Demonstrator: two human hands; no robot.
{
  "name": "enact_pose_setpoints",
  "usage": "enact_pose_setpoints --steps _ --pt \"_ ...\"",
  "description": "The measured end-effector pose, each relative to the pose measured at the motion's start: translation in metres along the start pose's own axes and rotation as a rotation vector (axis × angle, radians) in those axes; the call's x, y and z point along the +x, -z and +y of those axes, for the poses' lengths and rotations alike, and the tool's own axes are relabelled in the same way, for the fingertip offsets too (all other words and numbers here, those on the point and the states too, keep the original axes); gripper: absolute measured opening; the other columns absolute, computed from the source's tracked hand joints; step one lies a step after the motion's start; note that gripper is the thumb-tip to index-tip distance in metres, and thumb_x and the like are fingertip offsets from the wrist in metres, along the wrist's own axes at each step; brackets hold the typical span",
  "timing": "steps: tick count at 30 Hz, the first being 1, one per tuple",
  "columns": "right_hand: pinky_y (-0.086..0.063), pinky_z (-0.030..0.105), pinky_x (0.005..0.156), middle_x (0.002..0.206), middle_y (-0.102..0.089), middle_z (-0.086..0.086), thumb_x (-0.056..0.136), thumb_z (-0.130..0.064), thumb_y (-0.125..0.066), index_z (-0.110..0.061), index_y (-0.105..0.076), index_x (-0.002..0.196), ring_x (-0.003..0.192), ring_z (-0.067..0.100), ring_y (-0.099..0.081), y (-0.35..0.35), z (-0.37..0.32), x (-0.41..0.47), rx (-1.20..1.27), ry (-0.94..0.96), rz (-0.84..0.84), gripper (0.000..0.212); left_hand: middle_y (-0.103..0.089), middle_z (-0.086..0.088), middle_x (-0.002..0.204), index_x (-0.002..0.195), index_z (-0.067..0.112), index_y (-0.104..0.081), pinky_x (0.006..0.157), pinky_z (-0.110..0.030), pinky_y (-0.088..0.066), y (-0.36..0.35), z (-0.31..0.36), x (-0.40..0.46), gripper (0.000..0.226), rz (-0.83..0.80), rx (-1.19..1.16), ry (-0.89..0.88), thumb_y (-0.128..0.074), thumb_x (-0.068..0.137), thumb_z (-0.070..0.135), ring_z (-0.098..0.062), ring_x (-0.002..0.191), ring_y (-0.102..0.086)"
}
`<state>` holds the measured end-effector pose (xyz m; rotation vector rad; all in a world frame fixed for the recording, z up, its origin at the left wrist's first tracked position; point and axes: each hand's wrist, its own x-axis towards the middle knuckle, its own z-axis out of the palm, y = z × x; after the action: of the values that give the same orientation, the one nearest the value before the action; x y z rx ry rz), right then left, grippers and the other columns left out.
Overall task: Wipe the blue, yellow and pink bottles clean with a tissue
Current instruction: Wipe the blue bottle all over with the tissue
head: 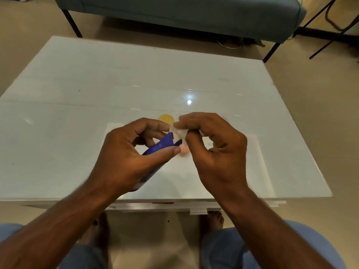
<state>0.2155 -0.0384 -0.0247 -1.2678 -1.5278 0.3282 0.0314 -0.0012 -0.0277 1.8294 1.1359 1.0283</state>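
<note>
White counter (pixel 77 113), teal sofa (pixel 194 14) far. Left hand (pixel 124 152) fingers wrapped round blue bottle (pixel 159 147), held tilted above counter near edge. Right hand (pixel 211 144) fingers pinching white tissue (pixel 179 133) against bottle's top. Yellow bottle (pixel 165 119) and pink bottle (pixel 184 150) on counter behind hands, mostly hidden.

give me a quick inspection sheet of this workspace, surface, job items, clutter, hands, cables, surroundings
surface: glossy white table, a lamp glare on it.
job's things: blue bottle held tilted above the table; tissue at its top end; yellow bottle and pink bottle stand on the table, mostly hidden behind the hands.
clutter: nothing seen.
grippers: left hand grips the blue bottle; right hand pinches the tissue.
cables: dark cord or frame on the floor, far right; cannot tell which.
surroundings: teal bench beyond the table, beige floor, bare feet under the table edge.
</note>
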Motion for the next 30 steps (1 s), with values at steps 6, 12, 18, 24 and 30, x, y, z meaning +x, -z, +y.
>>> enact_pose_setpoints --steps 6,12,18,24,30 --pt "-0.058 0.015 0.083 0.110 -0.075 -0.009 0.098 -0.011 -0.064 -0.016 -0.076 0.111 0.107 0.006 -0.069 -0.003 0.000 -0.004 0.091 -0.213 -0.073 0.019 -0.071 0.023 0.096 0.109 0.034 -0.069 0.072 -0.010 -0.054 0.003 0.001 0.000 0.050 0.024 0.001 0.032 -0.075 0.067 0.062 -0.007 0.088 -0.068" --pt "-0.061 0.023 0.091 0.126 -0.069 -0.009 0.098 -0.023 -0.066 -0.023 -0.069 0.132 0.116 0.007 -0.066 -0.002 -0.006 -0.003 0.157 -0.363 -0.218 0.034 -0.071 0.024 0.092 0.104 0.036 -0.069 0.068 -0.020 -0.059 0.003 0.002 0.001 0.052 0.097 -0.025 0.121 -0.071 0.064 0.070 -0.008 0.085 -0.070" --pt "-0.050 0.042 0.114 0.161 -0.044 -0.011 0.093 -0.037 -0.075 -0.038 -0.040 0.156 0.150 0.008 -0.041 -0.005 -0.008 -0.009 0.096 -0.388 -0.506 0.072 -0.076 0.014 0.093 0.102 0.031 -0.071 0.077 -0.030 -0.061 0.001 0.000 0.000 0.038 0.159 -0.139 0.183 -0.080 0.071 0.050 -0.013 0.088 -0.072" --pt "-0.054 0.036 0.109 0.149 -0.056 -0.009 0.094 -0.039 -0.075 -0.038 -0.046 0.150 0.130 0.009 -0.058 -0.008 -0.015 -0.008 0.050 -0.391 -0.457 0.063 -0.077 0.011 0.096 0.102 0.031 -0.071 0.082 -0.034 -0.059 0.000 0.002 0.000 0.036 0.128 -0.209 0.195 -0.081 0.073 0.050 -0.013 0.092 -0.074" --pt "-0.047 0.003 0.093 0.143 -0.059 -0.010 0.095 -0.033 -0.074 -0.031 -0.050 0.147 0.119 0.002 -0.059 -0.004 -0.013 -0.006 0.032 -0.383 -0.454 0.057 -0.077 0.008 0.100 0.108 0.024 -0.071 0.080 -0.029 -0.062 0.001 0.004 0.001 0.021 0.067 -0.268 0.182 -0.061 0.090 0.031 -0.015 0.095 -0.075"
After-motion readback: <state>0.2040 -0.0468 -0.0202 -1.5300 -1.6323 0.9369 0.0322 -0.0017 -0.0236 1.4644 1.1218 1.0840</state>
